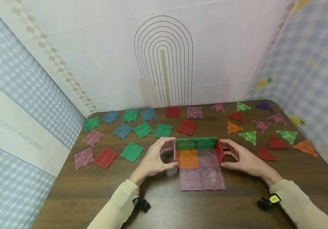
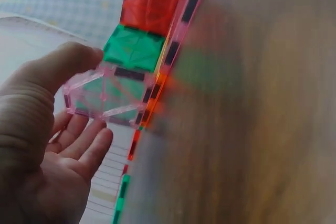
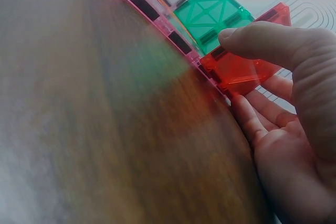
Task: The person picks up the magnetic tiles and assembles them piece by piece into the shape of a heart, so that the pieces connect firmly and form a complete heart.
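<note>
Magnetic tiles form a small open structure in the head view. An orange tile (image 1: 188,159) and three pink tiles (image 1: 213,179) lie flat as its base. Two green tiles (image 1: 186,144) stand upright along the back. My left hand (image 1: 152,158) grips an upright pink tile (image 2: 107,97) at the left side, thumb at one edge and fingertips at the opposite edge. On the right side, my right hand (image 1: 245,159) holds an upright red tile (image 3: 242,71) between thumb and fingers. Both held tiles stand beside the back row, at its ends.
Loose square tiles, green, blue, pink and red, lie at the back and left, including a green square (image 1: 131,152) near my left hand. Triangular tiles are scattered at the right, with a red triangle (image 1: 266,153) close to my right hand. A patterned curtain (image 1: 109,57) hangs behind the table.
</note>
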The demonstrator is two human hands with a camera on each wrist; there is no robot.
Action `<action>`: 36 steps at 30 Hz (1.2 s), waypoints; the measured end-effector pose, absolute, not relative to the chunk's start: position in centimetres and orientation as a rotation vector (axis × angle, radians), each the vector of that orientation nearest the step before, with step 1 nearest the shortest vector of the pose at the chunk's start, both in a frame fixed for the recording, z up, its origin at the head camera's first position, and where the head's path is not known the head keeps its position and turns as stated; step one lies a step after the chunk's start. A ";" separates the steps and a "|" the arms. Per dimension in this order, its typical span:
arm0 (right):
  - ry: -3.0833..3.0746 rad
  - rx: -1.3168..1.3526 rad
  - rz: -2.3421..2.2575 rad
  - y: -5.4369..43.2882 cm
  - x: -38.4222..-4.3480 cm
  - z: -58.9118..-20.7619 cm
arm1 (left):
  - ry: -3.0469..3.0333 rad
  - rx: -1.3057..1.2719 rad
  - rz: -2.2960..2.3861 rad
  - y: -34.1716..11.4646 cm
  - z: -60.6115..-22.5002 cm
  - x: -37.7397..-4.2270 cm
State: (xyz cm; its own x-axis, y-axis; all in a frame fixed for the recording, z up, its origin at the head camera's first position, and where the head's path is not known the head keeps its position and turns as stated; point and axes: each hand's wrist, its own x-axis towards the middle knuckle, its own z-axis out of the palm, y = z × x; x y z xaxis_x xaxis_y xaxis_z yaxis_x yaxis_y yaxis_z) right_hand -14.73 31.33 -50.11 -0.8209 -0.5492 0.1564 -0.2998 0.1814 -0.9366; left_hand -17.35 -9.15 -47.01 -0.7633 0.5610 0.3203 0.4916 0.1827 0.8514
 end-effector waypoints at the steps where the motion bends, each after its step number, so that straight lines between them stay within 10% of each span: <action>1: 2.240 -0.817 -1.690 31.4 -14.7 -50.1 | 2.352 1.025 1.664 -9.0 -47.1 -17.3; 36: 2.025 -0.918 -1.785 29.7 -18.9 -50.1 | 2.490 0.834 1.391 -11.7 -48.4 -18.0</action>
